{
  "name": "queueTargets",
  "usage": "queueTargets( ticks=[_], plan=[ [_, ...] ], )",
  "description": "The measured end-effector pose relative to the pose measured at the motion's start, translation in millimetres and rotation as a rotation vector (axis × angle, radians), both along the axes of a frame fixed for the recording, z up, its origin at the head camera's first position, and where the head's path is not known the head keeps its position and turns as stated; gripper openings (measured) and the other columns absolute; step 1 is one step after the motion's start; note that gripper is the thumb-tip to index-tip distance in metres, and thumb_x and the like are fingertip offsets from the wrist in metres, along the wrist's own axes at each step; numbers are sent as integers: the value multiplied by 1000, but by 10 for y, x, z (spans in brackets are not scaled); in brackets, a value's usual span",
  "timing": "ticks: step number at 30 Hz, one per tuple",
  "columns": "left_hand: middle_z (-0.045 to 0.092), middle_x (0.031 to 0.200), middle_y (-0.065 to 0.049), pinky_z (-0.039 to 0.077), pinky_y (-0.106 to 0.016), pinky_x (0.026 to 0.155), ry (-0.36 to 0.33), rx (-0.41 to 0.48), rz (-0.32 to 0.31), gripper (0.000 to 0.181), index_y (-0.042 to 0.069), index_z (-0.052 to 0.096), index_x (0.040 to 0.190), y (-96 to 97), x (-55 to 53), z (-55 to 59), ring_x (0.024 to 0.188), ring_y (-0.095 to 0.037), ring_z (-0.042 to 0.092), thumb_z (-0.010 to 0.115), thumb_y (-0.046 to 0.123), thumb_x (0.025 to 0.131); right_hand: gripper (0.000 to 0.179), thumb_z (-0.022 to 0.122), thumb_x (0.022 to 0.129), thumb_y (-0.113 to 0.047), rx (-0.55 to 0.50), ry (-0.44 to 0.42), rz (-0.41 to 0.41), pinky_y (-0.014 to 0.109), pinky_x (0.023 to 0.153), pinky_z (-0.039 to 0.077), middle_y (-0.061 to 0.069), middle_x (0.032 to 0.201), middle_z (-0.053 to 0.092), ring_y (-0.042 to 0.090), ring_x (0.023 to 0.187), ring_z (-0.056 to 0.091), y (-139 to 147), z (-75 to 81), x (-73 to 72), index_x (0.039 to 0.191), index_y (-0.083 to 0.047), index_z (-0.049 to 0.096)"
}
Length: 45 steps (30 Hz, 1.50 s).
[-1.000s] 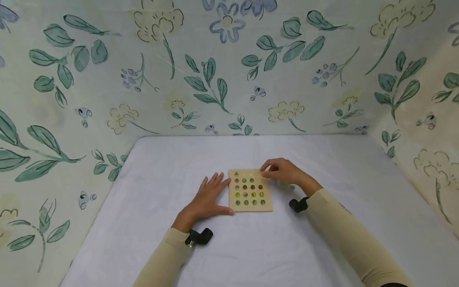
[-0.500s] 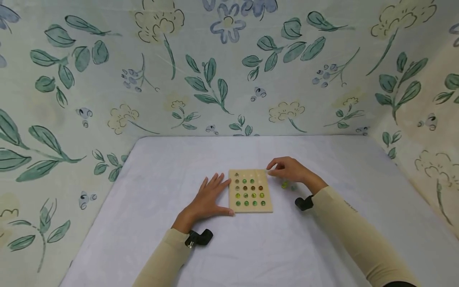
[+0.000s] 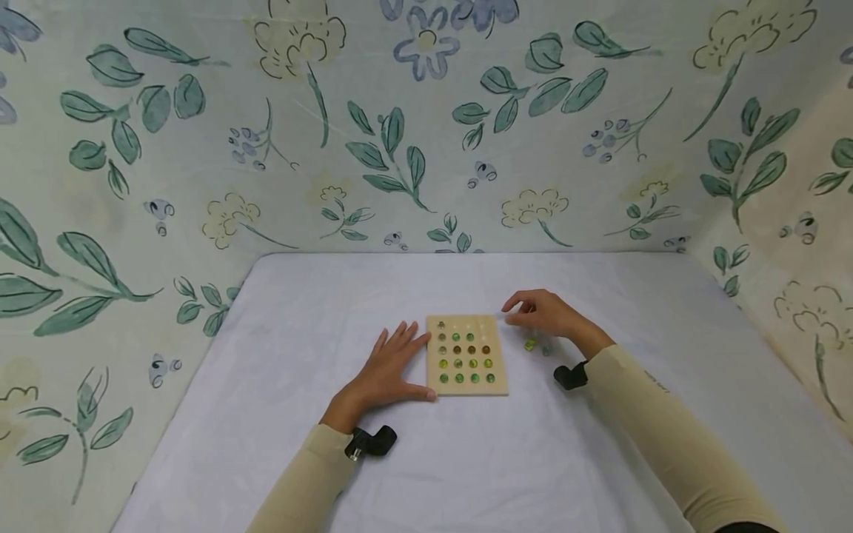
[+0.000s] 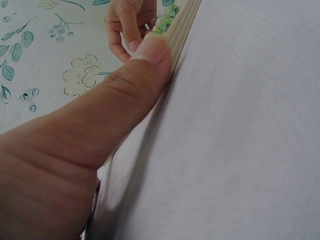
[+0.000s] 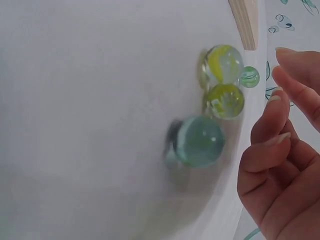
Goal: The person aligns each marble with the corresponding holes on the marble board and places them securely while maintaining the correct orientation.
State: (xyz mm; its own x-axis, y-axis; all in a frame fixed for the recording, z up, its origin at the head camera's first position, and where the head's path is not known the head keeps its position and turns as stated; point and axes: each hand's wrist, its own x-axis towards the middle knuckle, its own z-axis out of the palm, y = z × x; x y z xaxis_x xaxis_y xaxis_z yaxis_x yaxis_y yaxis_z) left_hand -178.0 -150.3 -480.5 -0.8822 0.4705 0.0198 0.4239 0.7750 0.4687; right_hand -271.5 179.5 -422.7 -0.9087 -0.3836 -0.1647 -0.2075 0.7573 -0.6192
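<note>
A square wooden board (image 3: 489, 327) lies on the white cloth, with rows of glass marbles (image 3: 473, 363) in its hollows. Some hollows at its far right hold no marble. My left hand (image 3: 383, 374) is spread along the board's left side; in the left wrist view its thumb (image 4: 152, 52) touches the board's edge. Just off the far right corner hovers my right hand (image 3: 543, 312), thumb and index apart, other fingers loosely curled, holding nothing. Beneath it, the right wrist view shows a teal marble (image 5: 201, 141), two yellow-streaked marbles (image 5: 225, 101) and a small-looking green one (image 5: 250, 77).
White cloth (image 3: 300, 311) covers the table all round the board. A flower-printed curtain (image 3: 426, 148) stands behind and at both sides. Dark wrist cameras (image 3: 375, 441) sit on both wrists.
My right hand has drawn back to the right from the board's far right corner, uncovering that corner and the loose marbles. The left hand stays in place.
</note>
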Motion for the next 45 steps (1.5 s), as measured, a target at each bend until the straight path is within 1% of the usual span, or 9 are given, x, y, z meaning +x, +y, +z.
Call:
queueTargets(
  ticks=[7, 11, 15, 19, 23, 28, 35, 42, 45],
  plan=[
    [14, 161, -5, -4, -45, 118, 4, 17, 1, 112, 22, 27, 154, 9, 20, -2, 148, -22, 2, 70, 75, 65, 25, 69, 91, -24, -3, -30, -24, 30, 63, 44, 7, 86, 57, 21, 73, 52, 57, -44, 7, 113, -13, 67],
    [14, 161, -5, -4, -45, 118, -1, 19, 2, 112, 22, 28, 154, 15, 35, -26, 148, -22, 2, 70, 75, 65, 24, 69, 90, -20, -18, -57, -13, 30, 62, 44, 7, 82, 56, 20, 71, 51, 105, -116, 8, 113, -12, 66],
    [14, 161, -4, -5, -44, 118, -1, 13, 8, 112, 24, 27, 154, 18, 37, -39, 148, -20, 1, 70, 75, 64, 24, 69, 90, -20, -25, -53, 5, 30, 61, 44, 7, 81, 56, 19, 69, 51, 130, -158, -1, 113, -12, 66],
    [13, 161, -3, -6, -42, 118, -5, 8, 12, 112, 25, 26, 154, 15, 33, -42, 148, -19, 0, 70, 75, 64, 24, 69, 90, -20, -18, -52, 16, 30, 62, 43, 6, 80, 55, 19, 69, 50, 120, -161, -3, 113, -12, 66],
    [14, 161, -6, -4, -46, 118, 0, 27, 5, 111, 22, 28, 154, 11, 45, -37, 148, -22, 2, 71, 74, 65, 25, 69, 90, -21, -3, -63, 17, 30, 62, 43, 6, 81, 56, 19, 70, 51, 101, -163, 1, 113, -12, 65],
    [15, 161, -6, -4, -47, 118, 7, 33, -2, 111, 21, 28, 154, 7, 48, -42, 148, -23, 2, 70, 74, 66, 22, 70, 90, -20, 26, -76, -12, 29, 61, 43, 6, 81, 55, 19, 69, 51, 76, -160, 10, 110, -13, 66],
    [13, 161, -4, -6, -44, 118, -6, 16, 9, 113, 23, 26, 154, 7, 43, -56, 148, -20, 0, 68, 77, 64, 20, 71, 88, -19, 54, -99, -47, 28, 61, 42, 5, 79, 54, 18, 69, 51, 32, -143, 17, 107, -14, 67],
    [14, 161, -4, -5, -43, 118, 20, 30, 5, 111, 23, 28, 154, 11, 33, -31, 148, -20, 2, 71, 74, 65, 17, 70, 89, -19, 47, -71, -40, 29, 61, 43, 5, 79, 55, 18, 69, 51, 47, -117, 21, 104, -12, 66],
    [15, 161, -5, -5, -43, 118, 14, 34, 5, 111, 23, 28, 154, 18, 36, -17, 148, -20, 2, 71, 74, 65, 16, 70, 89, -19, 40, -73, -40, 30, 62, 43, 5, 80, 56, 18, 70, 52, 53, -102, 30, 103, -12, 66]
  ],
)
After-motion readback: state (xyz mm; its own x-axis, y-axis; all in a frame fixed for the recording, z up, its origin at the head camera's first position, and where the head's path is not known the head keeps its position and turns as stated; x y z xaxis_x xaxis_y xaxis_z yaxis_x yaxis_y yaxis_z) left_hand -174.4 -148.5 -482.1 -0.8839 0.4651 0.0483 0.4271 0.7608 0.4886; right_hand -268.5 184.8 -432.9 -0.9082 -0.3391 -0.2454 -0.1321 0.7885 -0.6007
